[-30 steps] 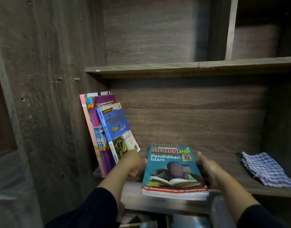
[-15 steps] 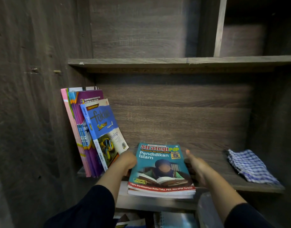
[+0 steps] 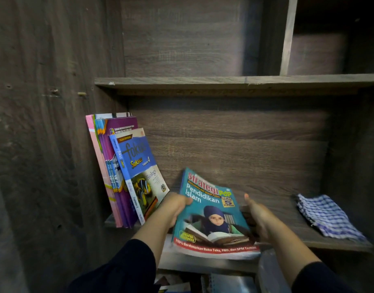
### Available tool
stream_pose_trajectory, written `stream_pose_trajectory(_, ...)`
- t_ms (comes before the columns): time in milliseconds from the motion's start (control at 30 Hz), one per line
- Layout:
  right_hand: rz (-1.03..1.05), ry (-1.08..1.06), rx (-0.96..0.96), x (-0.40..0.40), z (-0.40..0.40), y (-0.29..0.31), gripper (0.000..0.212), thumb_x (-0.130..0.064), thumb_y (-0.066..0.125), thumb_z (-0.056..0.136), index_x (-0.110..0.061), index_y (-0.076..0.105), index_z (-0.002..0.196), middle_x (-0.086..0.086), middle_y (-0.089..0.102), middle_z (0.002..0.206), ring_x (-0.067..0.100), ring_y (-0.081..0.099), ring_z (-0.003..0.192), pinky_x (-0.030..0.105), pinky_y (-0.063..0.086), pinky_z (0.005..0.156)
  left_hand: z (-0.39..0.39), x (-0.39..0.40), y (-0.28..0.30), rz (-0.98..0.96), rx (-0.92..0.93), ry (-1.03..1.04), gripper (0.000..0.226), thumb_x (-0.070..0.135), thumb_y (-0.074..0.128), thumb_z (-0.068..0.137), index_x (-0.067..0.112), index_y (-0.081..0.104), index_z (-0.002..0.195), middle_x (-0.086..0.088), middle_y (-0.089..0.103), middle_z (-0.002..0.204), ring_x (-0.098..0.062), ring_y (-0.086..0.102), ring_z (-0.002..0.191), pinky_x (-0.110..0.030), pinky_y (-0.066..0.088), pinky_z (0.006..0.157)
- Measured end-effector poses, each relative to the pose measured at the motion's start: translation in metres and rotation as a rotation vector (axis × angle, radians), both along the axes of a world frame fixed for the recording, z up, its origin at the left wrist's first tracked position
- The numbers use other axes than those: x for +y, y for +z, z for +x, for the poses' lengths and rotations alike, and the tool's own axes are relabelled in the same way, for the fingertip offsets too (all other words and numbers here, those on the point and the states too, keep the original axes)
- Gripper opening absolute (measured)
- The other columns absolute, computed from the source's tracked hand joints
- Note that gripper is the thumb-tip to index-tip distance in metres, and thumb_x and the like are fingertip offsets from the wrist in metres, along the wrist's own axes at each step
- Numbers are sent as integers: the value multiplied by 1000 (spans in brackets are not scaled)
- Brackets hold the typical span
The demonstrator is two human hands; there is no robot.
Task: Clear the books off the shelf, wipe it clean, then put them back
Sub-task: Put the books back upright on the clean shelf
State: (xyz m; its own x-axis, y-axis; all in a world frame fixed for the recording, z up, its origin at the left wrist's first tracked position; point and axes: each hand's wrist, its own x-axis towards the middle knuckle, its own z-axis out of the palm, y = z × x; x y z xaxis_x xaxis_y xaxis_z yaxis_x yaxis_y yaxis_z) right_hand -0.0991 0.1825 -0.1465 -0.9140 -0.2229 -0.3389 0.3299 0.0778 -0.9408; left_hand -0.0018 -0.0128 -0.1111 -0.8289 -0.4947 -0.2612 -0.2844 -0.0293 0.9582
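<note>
A: What's largest in view?
B: The dark wood-grain shelf [image 3: 287,214]. At its nine o'clock end a row of leaning paperback books [image 3: 126,172] rests against the side wall.

A: And the book being handled?
B: The teal paperback titled Pendidikan Islam [image 3: 211,216] sits between both hands, far edge tilted up, near edge overhanging the shelf front. The left hand [image 3: 175,206] grips its nine o'clock edge, thumb on the cover. The right hand [image 3: 257,216] holds the three o'clock edge, thumb raised.

A: Anything hard to see?
B: Right fingers are hidden under the book. A folded blue-and-white checked cloth [image 3: 327,216] lies well apart at three o'clock
</note>
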Motion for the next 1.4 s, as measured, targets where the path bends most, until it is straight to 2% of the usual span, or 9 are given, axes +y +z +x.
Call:
stream_pose_trajectory(167, 74, -34, 34, -7, -7, -2, 60, -57, 27, 96, -9, 60, 109, 3, 64, 79, 10, 39, 56, 18, 35, 43, 7, -18, 26, -132, 274, 247, 9, 15, 69, 78, 14, 64, 86, -15, 71, 93, -35, 70, 83, -53, 58, 75)
stream_pose_trajectory(233, 74, -39, 39, -7, -6, -2, 58, -56, 29, 96, -8, 61, 106, 4, 65, 79, 12, 40, 57, 21, 36, 46, 12, -34, 34, -285, 333, 359, 11, 26, 68, 75, 18, 64, 82, -11, 72, 89, -34, 69, 80, -51, 57, 76)
stream_pose_trajectory(367, 36, -33, 63, -7, -2, -5, 56, -52, 34, 97, -5, 60, 82, 7, 63, 75, 15, 42, 61, 24, 37, 56, 27, -46, 36, -461, 467, 668, 18, 24, 59, 90, 13, 59, 104, -12, 68, 99, -34, 65, 88, -44, 55, 80)
stream_pose_trajectory(467, 26, -40, 68, -7, -1, -5, 53, -50, 35, 97, -7, 59, 79, 8, 63, 75, 16, 43, 62, 24, 37, 58, 27, -45, 20, -487, 565, 750, 28, 18, 56, 92, 5, 50, 116, -17, 63, 112, -35, 62, 98, -43, 52, 85)
stream_pose_trajectory(733, 57, -12, 74, -7, -3, -5, 53, -52, 33, 97, -7, 61, 88, 8, 63, 82, 15, 43, 64, 24, 38, 58, 13, -29, -9, -604, 452, 727, 39, 15, 50, 95, -1, 35, 128, -22, 53, 125, -39, 57, 109, -46, 51, 85)
stream_pose_trajectory(867, 58, -2, 91, -7, -4, -7, 58, -50, 34, 98, -1, 61, 111, 12, 64, 97, 15, 45, 65, 25, 39, 59, 27, -38, -7, -865, 216, 637, 32, 31, 47, 96, 7, 38, 115, -14, 63, 111, -33, 65, 94, -38, 52, 67)
stream_pose_trajectory(1033, 30, 3, 96, -7, -2, -6, 61, -47, 35, 98, 5, 59, 118, 10, 62, 82, 15, 43, 64, 26, 37, 59, 43, -44, -8, -892, -76, 480, 46, 45, 54, 89, 12, 39, 117, -9, 66, 107, -30, 66, 95, -36, 54, 74)
stream_pose_trajectory(1200, 32, 6, 92, -8, -1, -6, 59, -46, 36, 98, 5, 59, 117, 9, 61, 77, 17, 47, 67, 27, 37, 62, 41, -43, -5, -607, 42, 427, 29, 28, 60, 89, 14, 44, 109, -8, 64, 107, -24, 68, 70, -39, 61, 63)
stream_pose_trajectory(1400, 66, 9, 81, -8, -5, -6, 60, -48, 36, 98, 4, 60, 118, 7, 63, 76, 16, 45, 65, 24, 35, 59, 46, -39, -10, -711, 133, 566, 32, 28, 56, 93, 5, 44, 113, -19, 65, 113, -37, 64, 102, -38, 54, 79)
